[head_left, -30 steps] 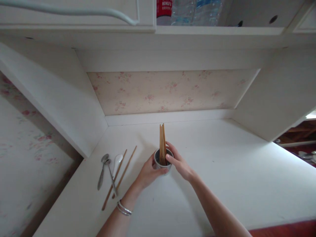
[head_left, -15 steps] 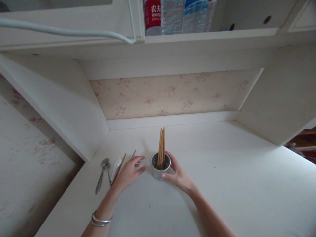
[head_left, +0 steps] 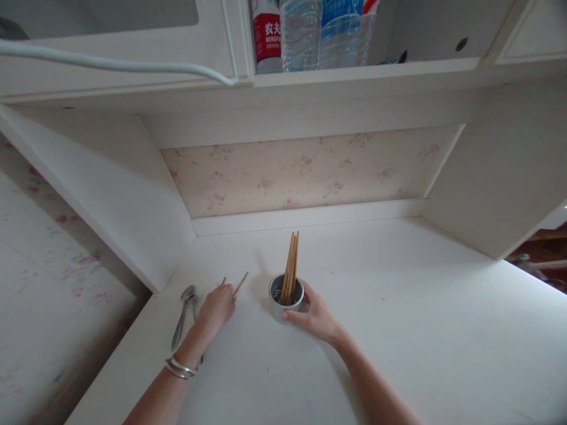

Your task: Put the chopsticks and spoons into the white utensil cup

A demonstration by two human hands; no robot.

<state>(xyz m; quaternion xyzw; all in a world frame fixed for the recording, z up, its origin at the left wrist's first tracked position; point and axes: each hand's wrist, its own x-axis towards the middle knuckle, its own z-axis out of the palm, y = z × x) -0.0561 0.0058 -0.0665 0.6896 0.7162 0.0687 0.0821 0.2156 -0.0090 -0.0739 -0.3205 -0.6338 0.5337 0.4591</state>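
— Left hand (head_left: 217, 306), lower left of centre: holding anything?

— It curls over loose chopsticks (head_left: 241, 284) on the white table (head_left: 398, 330); whether it grips them, I can't tell. Right hand (head_left: 321, 320), lower centre, grasps the metal cup (head_left: 277, 310), with more chopsticks (head_left: 290, 262) slanting up out of it.

— And the room, from the left?

— Flowered wall (head_left: 53, 283) at the left edge, a white side panel (head_left: 106, 177), metal spoons (head_left: 188, 293) lying at lower left. Flowered back panel (head_left: 283, 177) across the middle, plastic bottles (head_left: 301, 41) on the shelf (head_left: 398, 69) at upper centre, another white panel (head_left: 500, 171) at right.
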